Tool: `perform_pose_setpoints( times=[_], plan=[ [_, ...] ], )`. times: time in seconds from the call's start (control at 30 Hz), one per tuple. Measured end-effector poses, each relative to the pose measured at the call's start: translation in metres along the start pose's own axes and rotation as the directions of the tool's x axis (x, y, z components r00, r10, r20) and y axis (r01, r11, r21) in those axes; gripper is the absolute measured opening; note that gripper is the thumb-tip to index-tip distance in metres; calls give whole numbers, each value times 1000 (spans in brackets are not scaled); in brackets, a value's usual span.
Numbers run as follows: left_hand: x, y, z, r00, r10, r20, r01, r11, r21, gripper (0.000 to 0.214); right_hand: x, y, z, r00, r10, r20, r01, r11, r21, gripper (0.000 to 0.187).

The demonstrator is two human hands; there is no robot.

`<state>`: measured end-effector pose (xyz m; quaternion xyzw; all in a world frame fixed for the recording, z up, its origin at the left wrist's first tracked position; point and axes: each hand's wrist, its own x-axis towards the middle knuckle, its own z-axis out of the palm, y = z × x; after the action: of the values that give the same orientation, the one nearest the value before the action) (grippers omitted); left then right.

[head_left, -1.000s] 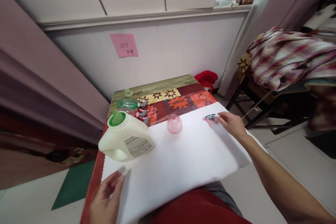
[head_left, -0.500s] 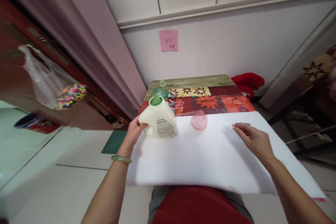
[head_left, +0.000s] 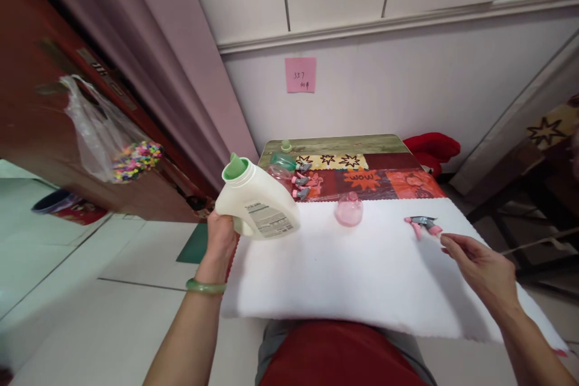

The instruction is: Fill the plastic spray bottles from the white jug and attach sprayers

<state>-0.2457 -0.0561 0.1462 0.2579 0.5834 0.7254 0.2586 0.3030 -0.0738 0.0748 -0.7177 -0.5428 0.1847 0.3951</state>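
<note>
My left hand (head_left: pixel 221 236) grips the handle of a cream detergent jug (head_left: pixel 256 202) with a green spout, lifted and tilted above the left edge of a white felt sheet (head_left: pixel 357 274). A small pink bottle (head_left: pixel 348 211) without its head stands on the sheet's far edge. A pink and grey spray head (head_left: pixel 423 225) lies on the sheet at the right. My right hand (head_left: pixel 479 265) hovers just below it, fingers loosely apart, holding nothing.
Beyond the sheet lie a green spray bottle (head_left: pixel 286 161), other pink spray heads (head_left: pixel 300 187) and a green cap (head_left: pixel 286 146) on a patterned cloth (head_left: pixel 375 178). A plastic bag of coloured beads (head_left: pixel 113 139) hangs at the left. A pink note (head_left: pixel 300 75) sticks to the wall.
My left hand took the jug by its handle and lifted it off the sheet. My right hand let go of the spray head and drew back towards me.
</note>
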Motion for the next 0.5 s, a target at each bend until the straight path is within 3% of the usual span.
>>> perform_pose_setpoints(
  times=[0.1, 0.23, 0.5],
  plan=[
    [-6, 6, -8, 1000, -18, 18, 18, 999, 32, 38, 3, -7, 2, 1000, -13, 4, 13, 999, 40, 42],
    [-9, -8, -15, 999, -35, 2, 35, 997, 63, 43, 8, -11, 4, 1000, -20, 9, 20, 1000, 18, 43],
    [7, -34, -15, 999, 27, 19, -30, 982, 184, 45, 34, 13, 3, 999, 47, 4, -47, 997, -57, 42]
  ],
)
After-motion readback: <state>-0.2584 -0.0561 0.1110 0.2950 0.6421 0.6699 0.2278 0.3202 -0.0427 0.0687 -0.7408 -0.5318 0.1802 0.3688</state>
